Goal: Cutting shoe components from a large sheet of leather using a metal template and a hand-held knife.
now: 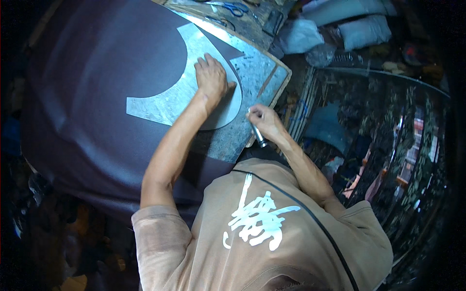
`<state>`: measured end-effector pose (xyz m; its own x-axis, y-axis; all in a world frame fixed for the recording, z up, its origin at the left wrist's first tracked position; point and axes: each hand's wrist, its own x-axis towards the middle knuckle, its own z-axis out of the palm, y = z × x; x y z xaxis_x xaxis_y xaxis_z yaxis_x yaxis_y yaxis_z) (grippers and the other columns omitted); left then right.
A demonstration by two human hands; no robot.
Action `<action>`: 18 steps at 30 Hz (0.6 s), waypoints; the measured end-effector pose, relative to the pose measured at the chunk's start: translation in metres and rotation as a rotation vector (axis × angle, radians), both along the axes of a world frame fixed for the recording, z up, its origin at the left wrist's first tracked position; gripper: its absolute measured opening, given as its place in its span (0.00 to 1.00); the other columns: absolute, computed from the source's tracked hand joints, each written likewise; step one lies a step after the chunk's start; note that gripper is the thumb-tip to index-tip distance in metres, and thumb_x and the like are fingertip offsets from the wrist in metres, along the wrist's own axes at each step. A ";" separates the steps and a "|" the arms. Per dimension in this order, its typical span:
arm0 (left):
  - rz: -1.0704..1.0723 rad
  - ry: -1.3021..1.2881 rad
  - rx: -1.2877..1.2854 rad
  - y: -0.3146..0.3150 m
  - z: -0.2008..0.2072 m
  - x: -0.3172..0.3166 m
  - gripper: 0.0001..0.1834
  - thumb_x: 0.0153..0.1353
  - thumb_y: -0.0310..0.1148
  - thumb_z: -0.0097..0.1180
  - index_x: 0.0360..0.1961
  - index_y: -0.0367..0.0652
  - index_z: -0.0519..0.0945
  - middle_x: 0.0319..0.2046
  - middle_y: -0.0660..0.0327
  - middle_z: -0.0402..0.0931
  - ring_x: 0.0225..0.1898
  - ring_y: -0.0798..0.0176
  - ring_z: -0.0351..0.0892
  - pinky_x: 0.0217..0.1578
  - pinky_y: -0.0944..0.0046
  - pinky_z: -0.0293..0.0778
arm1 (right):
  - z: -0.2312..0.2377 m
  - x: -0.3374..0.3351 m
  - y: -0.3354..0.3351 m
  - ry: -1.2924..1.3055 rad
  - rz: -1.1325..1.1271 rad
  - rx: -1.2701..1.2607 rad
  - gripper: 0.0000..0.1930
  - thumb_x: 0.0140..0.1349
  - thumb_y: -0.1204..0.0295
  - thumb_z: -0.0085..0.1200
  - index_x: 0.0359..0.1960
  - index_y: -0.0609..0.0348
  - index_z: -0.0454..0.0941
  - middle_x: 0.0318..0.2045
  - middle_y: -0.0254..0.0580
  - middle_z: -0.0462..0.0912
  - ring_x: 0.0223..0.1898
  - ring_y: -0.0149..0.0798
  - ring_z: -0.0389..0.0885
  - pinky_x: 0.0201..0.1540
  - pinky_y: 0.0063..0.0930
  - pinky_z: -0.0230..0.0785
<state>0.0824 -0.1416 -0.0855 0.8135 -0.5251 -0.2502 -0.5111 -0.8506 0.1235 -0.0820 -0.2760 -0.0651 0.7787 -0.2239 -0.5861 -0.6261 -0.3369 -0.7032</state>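
A pale grey, U-shaped flat template (167,94) lies on a dark brown sheet of leather-like material (97,58). My left hand (212,80) rests on the template near its rounded end, fingers spread and pressing down, gripping nothing. Off the template's rounded edge, my right hand (266,120) is closed around a short silver cylindrical tool (259,137). One end of the tool points down toward my body; its other end is mostly hidden by the fingers. The brown sheet is cut away along the template's right side, where the worktable (255,72) shows.
Blue-handled scissors (235,8) and a dark block-like object (273,23) lie at the table's far end. White wrapped bundles (364,33) are piled at the far right. A glossy, transparent-looking surface (383,111) stands right of the table. A black cable (310,213) crosses my shirt.
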 end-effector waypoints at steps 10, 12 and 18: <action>0.180 -0.190 -0.230 -0.002 -0.019 -0.040 0.30 0.46 0.53 0.67 0.38 0.35 0.80 0.39 0.54 0.72 0.44 0.53 0.71 0.43 0.52 0.65 | -0.028 0.168 -0.032 -0.429 0.261 -0.633 0.20 0.53 0.67 0.60 0.45 0.67 0.75 0.42 0.63 0.80 0.48 0.62 0.78 0.50 0.47 0.70; 0.206 -0.156 -0.234 -0.002 -0.020 -0.039 0.29 0.46 0.52 0.67 0.39 0.35 0.80 0.40 0.54 0.72 0.46 0.53 0.71 0.44 0.52 0.65 | -0.031 0.179 -0.033 -0.346 0.240 -0.586 0.21 0.51 0.66 0.62 0.44 0.67 0.76 0.42 0.63 0.80 0.49 0.61 0.78 0.51 0.47 0.70; 0.236 -0.170 -0.294 -0.006 -0.022 -0.037 0.28 0.47 0.49 0.68 0.40 0.35 0.80 0.42 0.54 0.71 0.46 0.52 0.71 0.44 0.51 0.66 | -0.034 0.193 -0.056 -0.145 0.190 -0.181 0.13 0.52 0.68 0.63 0.32 0.64 0.78 0.22 0.46 0.80 0.23 0.38 0.79 0.23 0.34 0.69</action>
<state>0.0454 -0.1475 -0.1080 0.9369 -0.3483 0.0312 -0.3404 -0.8878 0.3096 0.1110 -0.3318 -0.0994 0.8895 -0.1569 -0.4291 -0.4369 -0.5668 -0.6984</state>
